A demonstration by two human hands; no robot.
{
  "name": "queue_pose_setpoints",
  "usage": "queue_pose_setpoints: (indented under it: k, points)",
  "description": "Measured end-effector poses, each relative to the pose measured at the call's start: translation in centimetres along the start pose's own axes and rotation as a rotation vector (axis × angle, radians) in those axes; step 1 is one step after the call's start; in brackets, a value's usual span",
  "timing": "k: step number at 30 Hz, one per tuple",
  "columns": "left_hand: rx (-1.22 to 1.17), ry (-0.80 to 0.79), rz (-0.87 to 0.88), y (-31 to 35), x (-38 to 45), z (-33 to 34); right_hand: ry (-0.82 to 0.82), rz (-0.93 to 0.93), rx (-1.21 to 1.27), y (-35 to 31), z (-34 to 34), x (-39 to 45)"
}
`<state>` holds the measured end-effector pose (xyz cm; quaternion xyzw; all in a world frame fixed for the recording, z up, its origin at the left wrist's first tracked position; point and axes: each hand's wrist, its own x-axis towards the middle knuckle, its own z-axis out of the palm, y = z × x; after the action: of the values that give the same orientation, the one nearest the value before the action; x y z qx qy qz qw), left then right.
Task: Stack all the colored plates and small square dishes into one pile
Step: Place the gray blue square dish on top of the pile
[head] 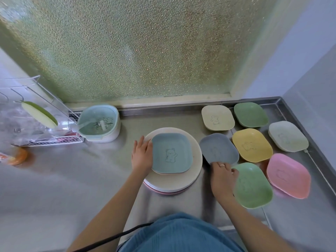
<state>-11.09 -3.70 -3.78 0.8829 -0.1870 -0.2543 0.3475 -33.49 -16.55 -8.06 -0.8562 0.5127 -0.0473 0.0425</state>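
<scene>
Nearest me, right hand (222,177) pinches the grey-blue dish (218,149); left hand (142,154), fingers flat, steadies the blue dish (172,153) topping the pile. I'd lift clear, then centre it.

- No words, brand names or numbers can be read anywhere in the head view.
- The only marks are line drawings: a small bear outline stands in the middle of the blue square dish (172,153), which lies on top of the pile of round plates (195,171).
- Fainter bear outlines show on the beige square dish (217,118) and the yellow square dish (251,144).
- An orange packet (15,157) at the left edge bears printing too blurred to read.
</scene>
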Motion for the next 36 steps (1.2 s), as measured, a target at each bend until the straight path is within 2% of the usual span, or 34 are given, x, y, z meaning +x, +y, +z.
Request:
queue_pose_setpoints:
  k: [3,5,9,12,15,20,25,28,31,33,36]
  points:
    - [0.009,-0.015,0.001,-0.2,0.2,0.0,0.139,0.065,0.165,-0.7,-2.0,0.6]
    - [-0.025,-0.009,-0.024,-0.1,0.2,0.0,0.251,0.041,0.257,-1.4,-3.2,1.0]
    - [-0.077,-0.028,-0.038,0.2,0.2,-0.2,0.496,-0.197,0.370,-3.2,-4.4,0.7]
    - [-0.200,-0.014,-0.053,0.3,0.3,-0.3,0.525,-0.445,0.433,-5.0,-4.6,-0.1]
    - [-0.430,0.018,-0.111,0.5,0.2,-0.5,0.461,-0.634,0.426,-6.0,-4.0,-1.0]
    - [-0.588,0.112,-0.154,1.4,-0.4,-0.8,0.276,-0.684,0.369,-5.6,-3.3,-1.6]
    - [-0.381,0.056,-0.011,1.0,-0.9,-0.2,0.127,-0.623,0.453,-5.4,-4.1,-1.8]
    - [-0.306,0.085,0.037,0.8,-0.8,0.0,-0.007,-0.463,0.534,-6.2,-4.4,-1.3]
    - [-0.149,0.076,0.092,0.6,-0.6,0.3,-0.172,-0.326,0.460,-6.8,-4.1,-0.2]
    - [-0.075,0.073,0.115,0.4,-0.3,0.5,-0.257,-0.320,0.398,-6.9,-3.8,0.2]
    - [-0.061,0.074,0.140,0.2,-0.1,0.6,-0.271,-0.339,0.442,-6.6,-4.0,0.3]
